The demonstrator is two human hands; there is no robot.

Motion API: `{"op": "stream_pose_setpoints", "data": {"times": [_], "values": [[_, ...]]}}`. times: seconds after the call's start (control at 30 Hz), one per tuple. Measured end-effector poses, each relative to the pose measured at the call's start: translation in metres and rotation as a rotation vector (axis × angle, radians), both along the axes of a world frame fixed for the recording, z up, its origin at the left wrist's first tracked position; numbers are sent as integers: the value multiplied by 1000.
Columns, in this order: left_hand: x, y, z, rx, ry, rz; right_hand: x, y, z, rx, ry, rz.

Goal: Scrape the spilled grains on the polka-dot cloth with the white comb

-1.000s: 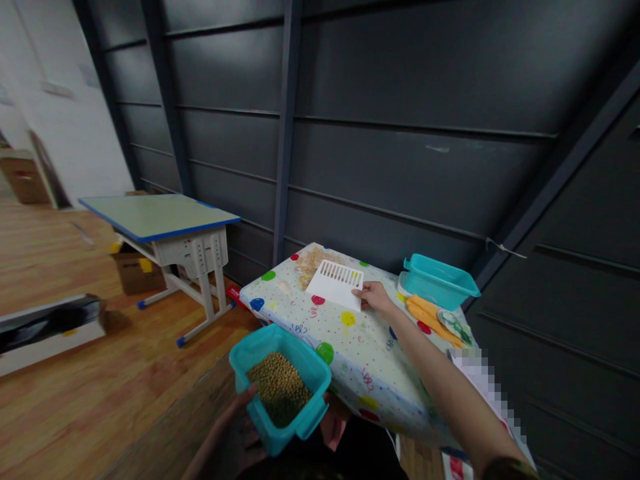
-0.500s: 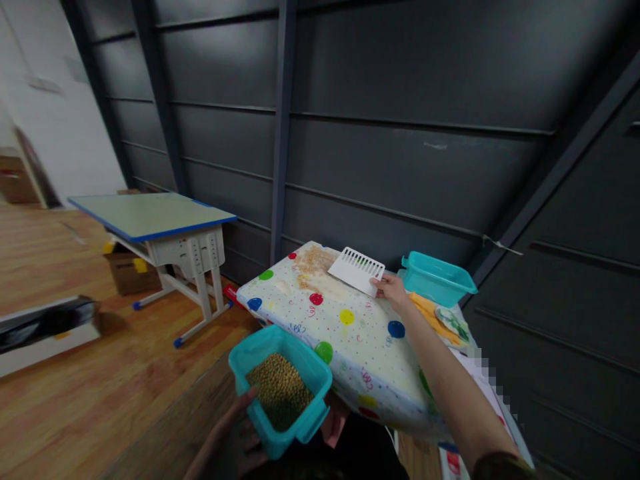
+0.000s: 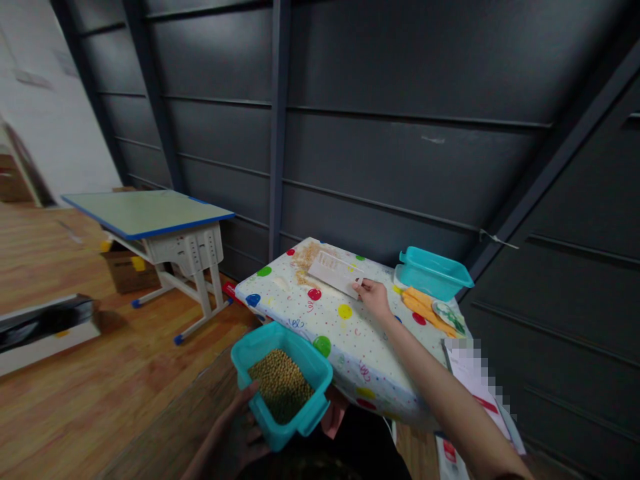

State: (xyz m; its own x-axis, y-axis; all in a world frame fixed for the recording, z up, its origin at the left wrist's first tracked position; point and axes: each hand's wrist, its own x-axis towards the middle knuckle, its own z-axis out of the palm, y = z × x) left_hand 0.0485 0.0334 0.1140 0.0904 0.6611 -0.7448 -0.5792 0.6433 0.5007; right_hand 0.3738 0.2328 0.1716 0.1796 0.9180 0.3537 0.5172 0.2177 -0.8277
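Observation:
My left hand [image 3: 245, 427] grips the near left side of a turquoise plastic basin [image 3: 317, 373], its thumb on the rim and fingers underneath. Tan and greenish soybeans [image 3: 283, 383] fill the lower part of the basin, held off the table's front edge. At arm's length, my right hand [image 3: 373, 297] pinches the right end of a thin white plastic scraper [image 3: 335, 277] with a row of slots. The scraper is tilted low over the table, beside a spread of small light-brown grains [image 3: 303, 263] and pale powder. Whether its lower edge touches the cloth I cannot tell.
The table wears a white balloon-print cloth [image 3: 345, 343]. On its right stand a second turquoise basin [image 3: 435, 273], an orange cloth [image 3: 425, 308], a small round dish [image 3: 447, 317] and papers [image 3: 475, 380]. A green-topped desk [image 3: 150, 213] stands left; a dark panelled wall [image 3: 375, 167] rises behind.
My right hand has moved the scraper left toward the grains and turned it to a flatter, darker-looking angle. The left hand still holds the basin in nearly the same place.

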Motion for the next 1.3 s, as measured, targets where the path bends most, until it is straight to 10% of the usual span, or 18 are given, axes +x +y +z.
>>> {"op": "stream_pose_setpoints", "data": {"times": [1.3], "values": [[-7,3,-16,63,-46,-42,-32,-37,-21,149,-267,92]]}}
